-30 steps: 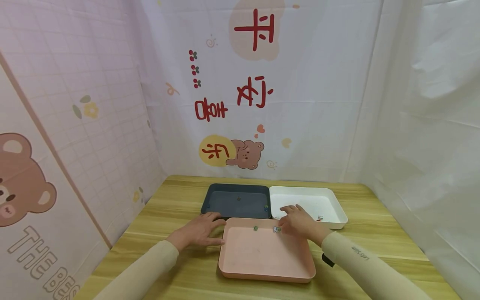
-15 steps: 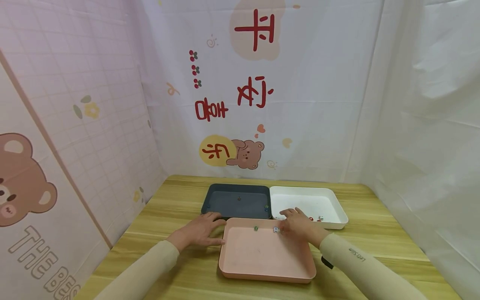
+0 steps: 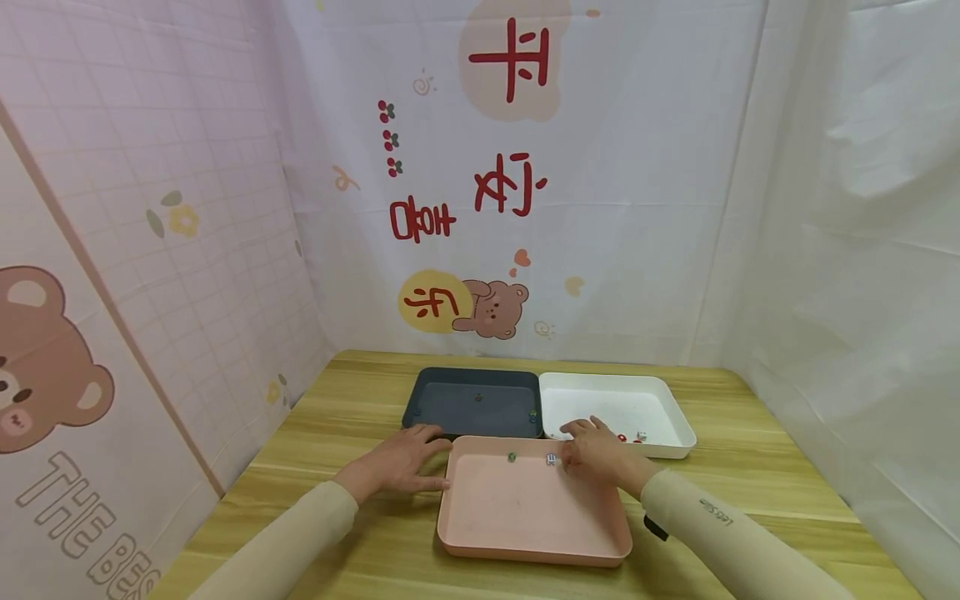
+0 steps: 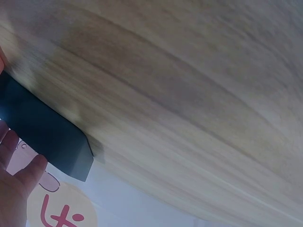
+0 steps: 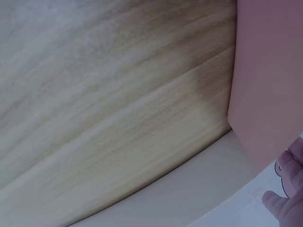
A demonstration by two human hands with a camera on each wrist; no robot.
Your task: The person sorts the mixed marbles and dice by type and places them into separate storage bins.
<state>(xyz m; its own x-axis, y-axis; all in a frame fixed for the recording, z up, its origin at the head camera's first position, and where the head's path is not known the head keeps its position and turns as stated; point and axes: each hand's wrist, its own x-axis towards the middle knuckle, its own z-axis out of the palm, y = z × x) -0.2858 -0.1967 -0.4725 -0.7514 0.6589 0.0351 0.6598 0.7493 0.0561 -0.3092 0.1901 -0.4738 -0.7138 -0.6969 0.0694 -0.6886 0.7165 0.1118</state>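
Observation:
The left hand (image 3: 401, 461) rests with relaxed, spread fingers at the left rim of the pink tray (image 3: 525, 508), thumb touching its side. In the left wrist view its fingers (image 4: 33, 172) appear beside the dark tray's wall. The right hand (image 3: 596, 452) reaches over the pink tray's far right corner, fingertips down inside it. Whether it pinches something small, I cannot tell. Just left of its fingertips lies a small white-and-blue piece (image 3: 551, 459); a small green piece (image 3: 512, 457) lies farther left along the far wall. The right wrist view catches only part of the right hand (image 5: 286, 203).
Behind the pink tray stand a dark blue-grey tray (image 3: 450, 400) with a few tiny pieces and a white tray (image 3: 600, 396), side by side. A small white piece (image 3: 641, 436) and a red piece (image 3: 622, 437) lie in the white one. All stand on a wood-grain table (image 3: 352, 400).
The right hand has shifted slightly, and the small greenish piece by its fingertips is now hidden. A red piece in the white tray has come into view. The left hand has stayed still.

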